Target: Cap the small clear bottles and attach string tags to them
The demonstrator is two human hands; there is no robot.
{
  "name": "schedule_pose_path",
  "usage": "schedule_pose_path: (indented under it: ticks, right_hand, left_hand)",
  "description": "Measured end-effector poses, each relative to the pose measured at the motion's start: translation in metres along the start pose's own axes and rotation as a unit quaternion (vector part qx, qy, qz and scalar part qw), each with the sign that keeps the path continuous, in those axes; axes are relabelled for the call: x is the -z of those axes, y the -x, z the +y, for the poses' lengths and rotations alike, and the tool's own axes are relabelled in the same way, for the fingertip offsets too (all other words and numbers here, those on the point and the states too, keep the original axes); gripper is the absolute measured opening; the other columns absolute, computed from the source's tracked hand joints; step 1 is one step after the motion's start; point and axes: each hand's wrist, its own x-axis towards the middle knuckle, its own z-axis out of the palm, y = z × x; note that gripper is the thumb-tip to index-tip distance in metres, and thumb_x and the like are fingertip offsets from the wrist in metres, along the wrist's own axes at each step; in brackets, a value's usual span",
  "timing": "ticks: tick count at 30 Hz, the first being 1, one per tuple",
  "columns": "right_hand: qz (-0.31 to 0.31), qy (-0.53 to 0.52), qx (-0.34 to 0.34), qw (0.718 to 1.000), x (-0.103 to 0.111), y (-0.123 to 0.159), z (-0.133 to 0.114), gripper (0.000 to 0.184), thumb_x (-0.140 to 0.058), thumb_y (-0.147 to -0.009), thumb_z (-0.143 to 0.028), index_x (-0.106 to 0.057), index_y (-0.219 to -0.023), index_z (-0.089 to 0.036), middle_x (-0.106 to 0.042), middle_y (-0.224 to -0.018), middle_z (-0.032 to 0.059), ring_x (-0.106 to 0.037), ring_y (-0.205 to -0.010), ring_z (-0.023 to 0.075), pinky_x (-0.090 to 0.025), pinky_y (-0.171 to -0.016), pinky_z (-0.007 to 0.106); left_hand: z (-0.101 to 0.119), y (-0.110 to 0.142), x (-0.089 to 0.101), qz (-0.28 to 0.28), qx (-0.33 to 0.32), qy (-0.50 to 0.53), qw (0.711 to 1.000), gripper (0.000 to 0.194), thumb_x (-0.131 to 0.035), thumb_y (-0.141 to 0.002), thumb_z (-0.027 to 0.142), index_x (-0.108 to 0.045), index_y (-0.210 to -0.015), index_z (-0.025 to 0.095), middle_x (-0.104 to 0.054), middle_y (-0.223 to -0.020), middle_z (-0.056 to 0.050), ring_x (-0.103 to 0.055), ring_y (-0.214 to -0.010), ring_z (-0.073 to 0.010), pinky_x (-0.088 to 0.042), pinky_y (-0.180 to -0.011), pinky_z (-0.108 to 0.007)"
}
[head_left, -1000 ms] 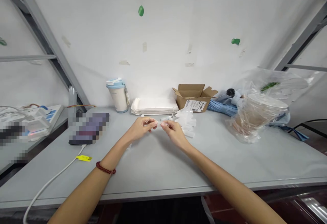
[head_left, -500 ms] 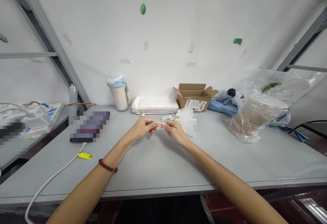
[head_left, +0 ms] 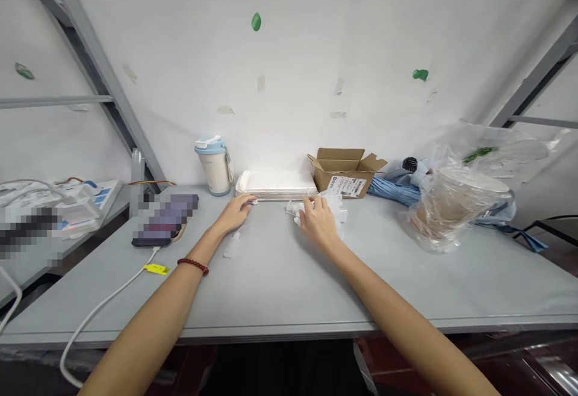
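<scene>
On the left of the table's middle, my left hand (head_left: 233, 213) has thumb and forefinger pinched at a small white piece (head_left: 254, 202). Just below it lies a slim, clear plastic tube-like piece (head_left: 232, 245). My right hand (head_left: 318, 222) reaches into a loose pile of translucent plastic pieces (head_left: 338, 208), fingers bent downward and drawn together. Whatever its fingertips grip is hidden or too small to make out. Small white parts (head_left: 292, 208) show at the left side of that hand.
Behind the hands lies a stack of white envelopes (head_left: 276, 185), with a blue-lidded cup (head_left: 214, 167) to its left. An open cardboard box (head_left: 341, 173) stands to the right, then a plastic-wrapped spool (head_left: 465, 203). A phone (head_left: 167, 220) with a white cable (head_left: 106, 306) lies left.
My hands were together pinching a small clear piece; now they are apart. The clear plastic piece lies on the table below my left hand. My right hand has moved right to the pile.
</scene>
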Motion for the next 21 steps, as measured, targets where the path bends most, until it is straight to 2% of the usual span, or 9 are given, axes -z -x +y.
schedule_pose_path:
  ticks: [3, 5, 9, 11, 13, 17, 21]
  right_hand:
    - [0.031, 0.016, 0.046, 0.998, -0.001, 0.005, -0.007, 0.038, -0.048, -0.085, -0.019, -0.052, -0.122, -0.008, -0.051, -0.117, 0.0214, -0.044, -0.105, 0.0317, -0.04, -0.081, 0.041]
    - [0.043, -0.008, 0.102, 0.994, 0.001, 0.012, -0.019, 0.038, -0.046, -0.086, -0.021, -0.05, -0.123, -0.009, -0.049, -0.12, 0.0215, -0.043, -0.107, 0.0317, -0.039, -0.083, 0.043]
    - [-0.039, -0.117, 0.249, 0.961, 0.006, 0.031, -0.051, 0.039, -0.043, -0.09, -0.028, -0.047, -0.124, -0.011, -0.052, -0.113, 0.019, -0.047, -0.1, 0.0283, -0.04, -0.083, 0.043]
    - [-0.089, -0.163, 0.283, 0.941, 0.007, 0.037, -0.064, 0.04, -0.043, -0.091, -0.033, -0.046, -0.126, -0.013, -0.053, -0.112, 0.0176, -0.048, -0.099, 0.0272, -0.04, -0.083, 0.043]
    - [-0.142, -0.198, 0.269, 0.932, 0.007, 0.038, -0.073, 0.041, -0.044, -0.091, -0.035, -0.044, -0.127, -0.015, -0.054, -0.108, 0.0157, -0.05, -0.098, 0.0264, -0.041, -0.083, 0.043]
    - [-0.225, -0.235, 0.185, 0.927, 0.003, 0.029, -0.084, 0.053, -0.049, -0.088, -0.047, -0.042, -0.128, -0.012, -0.054, -0.107, 0.0159, -0.052, -0.1, 0.028, -0.041, -0.085, 0.044]
    - [-0.249, -0.24, 0.128, 0.929, -0.006, 0.014, -0.099, 0.084, -0.06, -0.068, -0.068, -0.045, -0.122, -0.006, -0.053, -0.111, 0.0201, -0.05, -0.104, 0.0335, -0.041, -0.087, 0.049]
  left_hand:
    - [0.0, -0.001, -0.005, -0.013, -0.024, -0.007, 1.0, 0.031, -0.046, -0.073, 0.02, -0.07, -0.094, 0.019, -0.065, -0.113, -0.006, -0.054, -0.112, -0.0225, -0.035, -0.104, -0.041]
    - [-0.002, -0.001, -0.006, -0.016, -0.025, -0.012, 0.999, 0.03, -0.046, -0.073, 0.019, -0.071, -0.089, 0.02, -0.066, -0.112, -0.006, -0.054, -0.11, -0.023, -0.035, -0.104, -0.041]
    - [-0.007, 0.0, -0.006, -0.017, -0.014, -0.019, 1.0, 0.029, -0.046, -0.073, 0.017, -0.073, -0.084, 0.019, -0.067, -0.107, -0.008, -0.058, -0.105, -0.0227, -0.039, -0.1, -0.038]
    - [-0.008, 0.0, -0.006, -0.016, -0.006, -0.018, 1.0, 0.029, -0.047, -0.073, 0.017, -0.073, -0.084, 0.019, -0.068, -0.105, -0.007, -0.058, -0.103, -0.0222, -0.04, -0.099, -0.037]
    - [-0.007, 0.001, -0.005, -0.015, 0.001, -0.016, 1.0, 0.027, -0.048, -0.073, 0.017, -0.073, -0.084, 0.019, -0.068, -0.104, -0.007, -0.059, -0.102, -0.0222, -0.042, -0.096, -0.036]
    - [-0.007, 0.001, -0.003, -0.014, 0.021, -0.008, 1.0, 0.026, -0.05, -0.072, 0.019, -0.073, -0.085, 0.017, -0.069, -0.1, -0.009, -0.061, -0.095, -0.0234, -0.046, -0.087, -0.036]
    - [-0.009, 0.002, 0.0, -0.012, 0.043, 0.001, 0.999, 0.028, -0.051, -0.07, 0.022, -0.072, -0.088, 0.015, -0.071, -0.094, -0.009, -0.062, -0.083, -0.0231, -0.048, -0.08, -0.036]
